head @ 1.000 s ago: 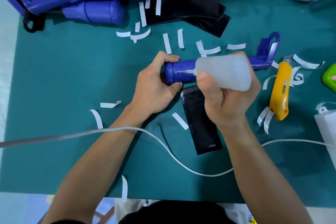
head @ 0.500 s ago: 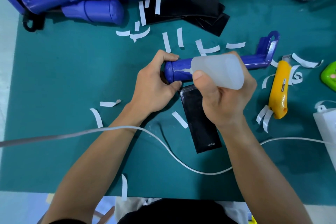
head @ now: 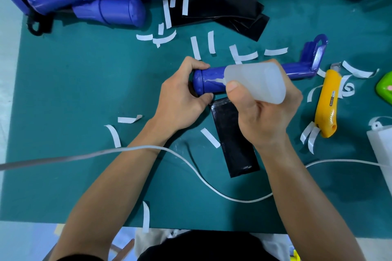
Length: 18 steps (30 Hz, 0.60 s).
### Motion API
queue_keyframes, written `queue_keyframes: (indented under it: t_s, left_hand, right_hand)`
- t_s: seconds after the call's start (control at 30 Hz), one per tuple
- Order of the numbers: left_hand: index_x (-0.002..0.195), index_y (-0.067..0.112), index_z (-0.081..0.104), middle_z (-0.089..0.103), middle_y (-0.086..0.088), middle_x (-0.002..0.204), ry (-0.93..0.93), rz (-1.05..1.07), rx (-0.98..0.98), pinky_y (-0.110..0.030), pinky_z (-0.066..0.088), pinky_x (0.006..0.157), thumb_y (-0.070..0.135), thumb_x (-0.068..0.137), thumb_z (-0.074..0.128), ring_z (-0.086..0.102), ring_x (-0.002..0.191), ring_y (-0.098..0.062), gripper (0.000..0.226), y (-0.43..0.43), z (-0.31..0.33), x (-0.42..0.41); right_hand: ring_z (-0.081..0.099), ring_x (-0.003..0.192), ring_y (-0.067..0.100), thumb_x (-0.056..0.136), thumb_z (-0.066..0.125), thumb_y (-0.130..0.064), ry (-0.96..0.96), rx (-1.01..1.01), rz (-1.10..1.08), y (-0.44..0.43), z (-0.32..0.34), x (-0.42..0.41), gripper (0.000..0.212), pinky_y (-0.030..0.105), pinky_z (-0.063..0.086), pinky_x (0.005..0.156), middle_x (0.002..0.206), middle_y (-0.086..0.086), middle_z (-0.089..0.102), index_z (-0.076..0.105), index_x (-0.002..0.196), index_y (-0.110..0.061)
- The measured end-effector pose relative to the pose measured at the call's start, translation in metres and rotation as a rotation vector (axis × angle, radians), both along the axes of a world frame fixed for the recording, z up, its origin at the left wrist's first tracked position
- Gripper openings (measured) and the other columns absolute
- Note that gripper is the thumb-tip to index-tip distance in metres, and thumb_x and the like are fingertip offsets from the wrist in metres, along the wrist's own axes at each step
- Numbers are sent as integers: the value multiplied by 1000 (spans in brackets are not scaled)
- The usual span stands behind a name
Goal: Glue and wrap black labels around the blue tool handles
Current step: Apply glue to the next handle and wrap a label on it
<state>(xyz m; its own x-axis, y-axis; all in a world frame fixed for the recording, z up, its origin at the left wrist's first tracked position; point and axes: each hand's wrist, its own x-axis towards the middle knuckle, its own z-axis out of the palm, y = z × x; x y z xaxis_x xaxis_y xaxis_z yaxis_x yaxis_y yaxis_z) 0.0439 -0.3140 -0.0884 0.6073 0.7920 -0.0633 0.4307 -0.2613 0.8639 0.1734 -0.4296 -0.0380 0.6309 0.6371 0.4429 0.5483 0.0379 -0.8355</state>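
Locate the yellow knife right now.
Head view, right side: the yellow knife lies on the mat, just right of the right hand and below the hooked end of the blue tool, among white strips.

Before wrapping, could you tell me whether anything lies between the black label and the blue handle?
Yes: the right hand, gripping the glue bottle, sits over the blue handle and the top of the black label.

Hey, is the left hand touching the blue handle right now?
Touching. The head view shows the left hand gripping the rounded end of the blue handle, with its fingers curled round it above and below.
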Motion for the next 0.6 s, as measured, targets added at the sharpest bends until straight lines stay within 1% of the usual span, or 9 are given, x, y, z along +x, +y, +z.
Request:
queue_keyframes:
  t_s: [0.23,0.43,0.6]
  left_hand:
    - [115,35,53,70,13,98,2,-7,6,-40,56,70,20,74,88,61,67,-20,56,0,0,0]
    - [115,35,54,69,12,92,5,-7,23,-33,53,66,20,74,88,56,63,-15,55,1,-1,0]
    - [114,36,54,67,10,86,8,-7,23,-29,49,64,22,74,87,56,62,-15,54,1,-2,0]
  right_hand:
    - [48,58,28,90,69,-23,-26,-11,-10,0,2,0,35,37,41,52,78,7,51,64,79,9]
    - [48,57,30,91,70,-24,-28,-13,1,-2,2,0,37,39,41,50,77,8,50,63,78,10]
    - [47,56,29,91,70,-22,-30,-2,8,-1,3,0,34,38,40,50,76,7,49,63,78,9]
